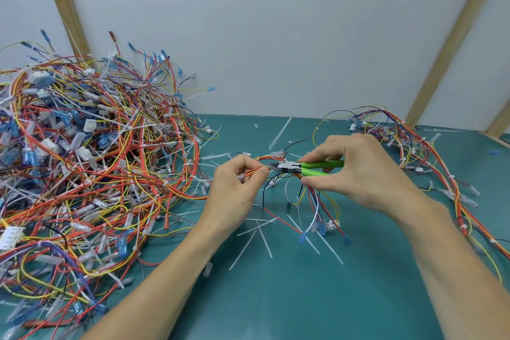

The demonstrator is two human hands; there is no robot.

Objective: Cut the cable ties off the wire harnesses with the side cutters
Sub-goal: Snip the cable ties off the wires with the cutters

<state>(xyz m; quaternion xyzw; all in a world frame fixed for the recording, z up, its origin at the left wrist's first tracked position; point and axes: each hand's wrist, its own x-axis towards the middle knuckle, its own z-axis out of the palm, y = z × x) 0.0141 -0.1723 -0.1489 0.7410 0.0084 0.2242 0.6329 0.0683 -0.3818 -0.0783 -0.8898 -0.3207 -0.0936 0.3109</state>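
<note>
Left hand: the left hand [242, 174] pinches a small bunch of orange and red wires [255, 171] between thumb and curled fingers, just above the green mat [317, 298].
Right hand: the right hand [358, 171] is wrapped round the green handles of the cutters [300, 168], fingers above and thumb below.
Cutter tip: the blades point left and sit right at the left thumb; whether a tie lies between them is too small to tell.
Doing it well: I would keep the wires taut, slip only the tie into the blades, and turn the tip away from the thumb before squeezing.
Risk: a nicked wire or a pinched fingertip.
Work left: a large tangle of wires [91, 163] lies on the left, a smaller run [414, 152] on the right.
Offcuts: white cut ties [256, 232] lie scattered on the mat under the hands.
</note>
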